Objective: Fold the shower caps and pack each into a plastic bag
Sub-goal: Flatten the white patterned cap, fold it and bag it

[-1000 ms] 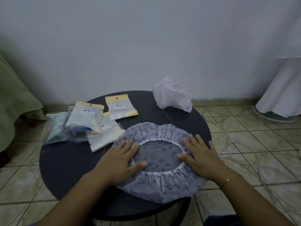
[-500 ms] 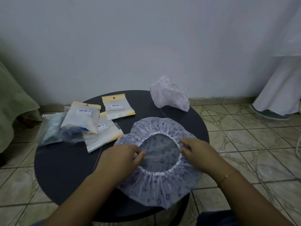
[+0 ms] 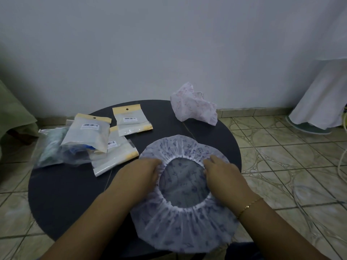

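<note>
Lay spread, opening up, on the near right of the round table [image 3: 56, 194]: purple shower cap [image 3: 184, 228]. Gripped its elastic rim on either side with curled fingers: left hand [image 3: 139, 177], right hand [image 3: 224, 174]. Farther left, plastic bags [image 3: 114, 147]; at the table's far edge, pink shower cap [image 3: 193, 109].

round dark table [image 3: 62, 194] | on it: purple shower cap [image 3: 184, 228]; pink shower cap [image 3: 193, 107]; plastic bags [image 3: 105, 139]
</note>
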A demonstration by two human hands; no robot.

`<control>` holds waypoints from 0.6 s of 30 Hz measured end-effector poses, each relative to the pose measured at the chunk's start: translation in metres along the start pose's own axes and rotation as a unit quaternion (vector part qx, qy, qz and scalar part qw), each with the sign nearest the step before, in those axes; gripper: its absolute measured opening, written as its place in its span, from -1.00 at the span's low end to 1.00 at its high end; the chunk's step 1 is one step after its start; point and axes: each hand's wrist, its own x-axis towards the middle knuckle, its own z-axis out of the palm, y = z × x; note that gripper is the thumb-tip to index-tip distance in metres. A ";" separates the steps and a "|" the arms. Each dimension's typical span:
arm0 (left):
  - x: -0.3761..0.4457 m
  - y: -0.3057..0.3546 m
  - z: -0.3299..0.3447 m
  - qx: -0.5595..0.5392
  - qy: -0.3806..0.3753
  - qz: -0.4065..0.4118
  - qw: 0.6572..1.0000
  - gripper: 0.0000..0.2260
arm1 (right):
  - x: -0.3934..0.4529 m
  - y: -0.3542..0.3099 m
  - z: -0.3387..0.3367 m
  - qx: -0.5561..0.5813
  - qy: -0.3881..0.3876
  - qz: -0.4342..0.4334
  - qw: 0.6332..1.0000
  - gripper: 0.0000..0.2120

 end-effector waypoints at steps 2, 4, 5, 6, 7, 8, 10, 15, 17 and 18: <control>-0.002 0.000 0.002 -0.013 0.063 0.001 0.998 -0.79 | 0.006 -0.001 0.004 0.021 0.012 -0.004 1.000 -0.66; -0.001 -0.003 0.011 0.006 0.117 0.039 0.992 -0.78 | 0.007 -0.004 0.002 0.032 0.032 0.001 0.999 -0.64; -0.001 -0.006 0.017 0.022 0.120 0.050 0.991 -0.72 | 0.007 -0.006 0.001 0.024 0.016 0.009 1.000 -0.61; 0.000 -0.007 0.021 0.035 0.091 0.056 0.994 -0.59 | 0.007 -0.005 0.003 0.029 -0.018 0.022 0.999 -0.54; 0.002 -0.006 0.023 0.040 0.048 0.056 0.996 -0.39 | 0.007 -0.004 0.005 0.040 -0.045 0.031 0.998 -0.49; 0.003 -0.005 0.025 0.035 0.008 0.053 0.998 -0.19 | 0.007 -0.004 0.005 0.051 -0.080 0.041 0.995 -0.44; 0.004 -0.007 0.033 0.020 -0.061 0.032 0.997 0.01 | 0.009 -0.006 0.007 0.082 -0.125 0.052 0.987 -0.35; 0.011 -0.009 0.038 0.014 -0.110 0.008 0.994 -0.07 | 0.010 -0.006 0.005 0.073 -0.156 0.042 0.984 -0.37; 0.012 -0.009 0.040 0.022 -0.106 0.005 0.994 -0.11 | 0.012 -0.006 0.006 0.079 -0.155 0.042 0.984 -0.38; 0.012 -0.009 0.041 0.024 -0.102 0.005 0.994 -0.08 | 0.013 -0.005 0.007 0.081 -0.155 0.042 0.984 -0.37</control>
